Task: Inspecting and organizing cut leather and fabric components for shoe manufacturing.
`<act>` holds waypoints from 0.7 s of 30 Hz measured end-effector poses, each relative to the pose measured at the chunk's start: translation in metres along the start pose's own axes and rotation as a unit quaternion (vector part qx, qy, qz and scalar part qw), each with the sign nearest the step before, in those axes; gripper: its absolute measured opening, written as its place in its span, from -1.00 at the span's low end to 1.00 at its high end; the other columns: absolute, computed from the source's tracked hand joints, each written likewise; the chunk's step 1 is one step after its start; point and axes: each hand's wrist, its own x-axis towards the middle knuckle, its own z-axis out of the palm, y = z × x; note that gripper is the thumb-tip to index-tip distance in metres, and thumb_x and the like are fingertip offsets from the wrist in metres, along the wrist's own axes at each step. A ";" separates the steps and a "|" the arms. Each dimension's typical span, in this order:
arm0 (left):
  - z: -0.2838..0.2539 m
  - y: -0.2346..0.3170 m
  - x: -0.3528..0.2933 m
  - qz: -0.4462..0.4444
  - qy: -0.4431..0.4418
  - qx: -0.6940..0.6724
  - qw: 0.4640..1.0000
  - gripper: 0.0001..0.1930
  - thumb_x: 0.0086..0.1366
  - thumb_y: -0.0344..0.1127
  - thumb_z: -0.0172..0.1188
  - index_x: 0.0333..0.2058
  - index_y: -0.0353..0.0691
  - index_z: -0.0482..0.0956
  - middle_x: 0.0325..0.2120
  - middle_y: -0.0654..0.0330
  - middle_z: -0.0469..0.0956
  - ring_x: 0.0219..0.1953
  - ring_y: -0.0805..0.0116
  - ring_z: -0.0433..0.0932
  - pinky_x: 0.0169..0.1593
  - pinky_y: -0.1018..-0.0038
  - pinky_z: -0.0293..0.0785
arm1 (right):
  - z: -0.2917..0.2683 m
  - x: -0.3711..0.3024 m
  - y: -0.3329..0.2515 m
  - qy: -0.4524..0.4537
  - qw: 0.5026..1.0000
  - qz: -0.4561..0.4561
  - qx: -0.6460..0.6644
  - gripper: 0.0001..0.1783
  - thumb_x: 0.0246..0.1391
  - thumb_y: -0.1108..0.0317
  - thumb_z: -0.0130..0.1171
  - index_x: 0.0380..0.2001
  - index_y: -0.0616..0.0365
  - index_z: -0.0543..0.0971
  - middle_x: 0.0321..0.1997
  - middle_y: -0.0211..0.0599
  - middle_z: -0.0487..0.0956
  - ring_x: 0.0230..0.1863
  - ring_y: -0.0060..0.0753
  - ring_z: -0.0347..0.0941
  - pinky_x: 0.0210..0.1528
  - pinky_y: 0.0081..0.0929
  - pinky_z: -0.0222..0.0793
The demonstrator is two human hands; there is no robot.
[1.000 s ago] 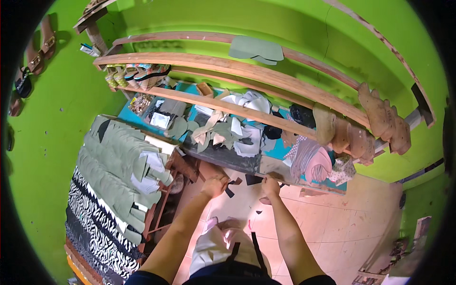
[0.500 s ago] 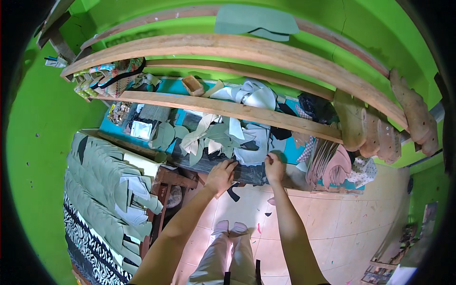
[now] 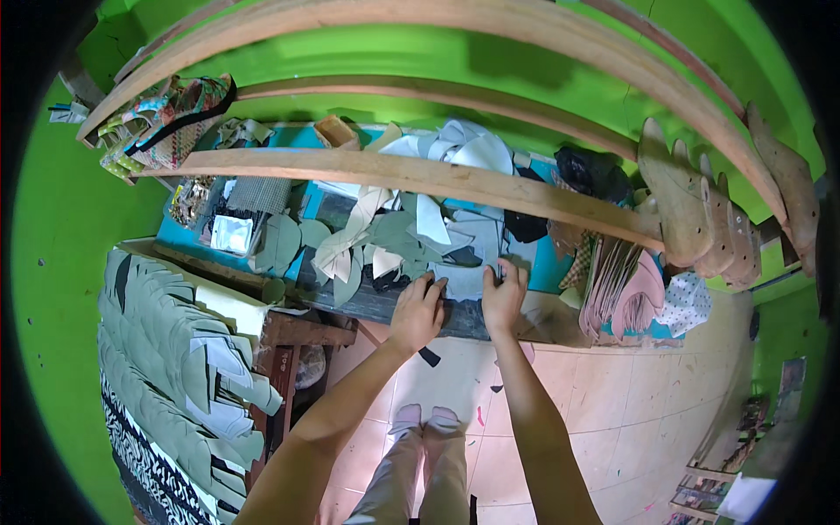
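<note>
A curved grey cut piece (image 3: 464,283) of sheet material lies at the front of the bench, between my hands. My left hand (image 3: 418,313) has bent fingers at the piece's left end, thumb and fingertips closed on it. At the right end, my right hand (image 3: 504,300) has its thumb and fingers curled round the edge. Beneath is a dark board (image 3: 385,315) along the bench front. Just left and behind lie loose green-grey cut pieces (image 3: 394,232) and cream pieces (image 3: 356,236) in a heap.
A wooden rail (image 3: 411,169) crosses above the bench. Shoe lasts (image 3: 678,206) hang at the right, beside stacked pink pieces (image 3: 636,293). Patterned sandals (image 3: 179,122) sit on the left rack. Rows of green-grey pieces (image 3: 157,324) cover a left-hand table. Tiled floor (image 3: 560,420) lies below.
My view has shifted slightly. Both hands have moved a little farther onto the bench, from its front edge to the ends of the grey piece.
</note>
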 end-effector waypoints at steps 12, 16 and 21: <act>-0.012 0.017 0.006 -0.008 0.039 -0.015 0.999 -0.61 0.04 -0.43 0.01 -0.09 -0.25 0.31 -0.09 -0.03 0.23 -0.03 0.02 0.24 0.00 0.25 0.18 | -0.035 0.020 -0.010 0.090 0.946 0.121 0.287 -0.81 -0.01 0.40 -0.01 -0.30 0.24 0.43 -0.33 -0.27 0.47 -0.26 -0.48 0.36 -0.19 -0.57 0.24; -0.026 0.022 0.013 -0.006 0.050 -0.065 0.997 -0.58 0.04 -0.43 0.02 -0.05 -0.27 0.26 -0.06 -0.05 0.20 -0.01 -0.02 0.22 0.04 0.26 0.16 | -0.050 0.012 -0.020 0.022 0.960 0.011 0.280 -0.79 -0.05 0.47 -0.08 -0.30 0.24 0.45 -0.28 -0.25 0.47 -0.20 -0.48 0.34 -0.15 -0.59 0.21; -0.059 0.026 0.012 0.046 -0.011 -0.079 0.996 -0.30 -0.02 -0.39 0.12 0.13 -0.09 0.05 0.11 -0.01 -0.04 0.13 -0.07 0.02 0.15 0.23 0.02 | -0.046 -0.017 -0.039 -0.384 0.896 0.036 0.221 -0.80 -0.10 0.48 -0.01 -0.35 0.14 0.52 -0.36 -0.29 0.52 -0.33 -0.46 0.41 -0.22 -0.60 0.27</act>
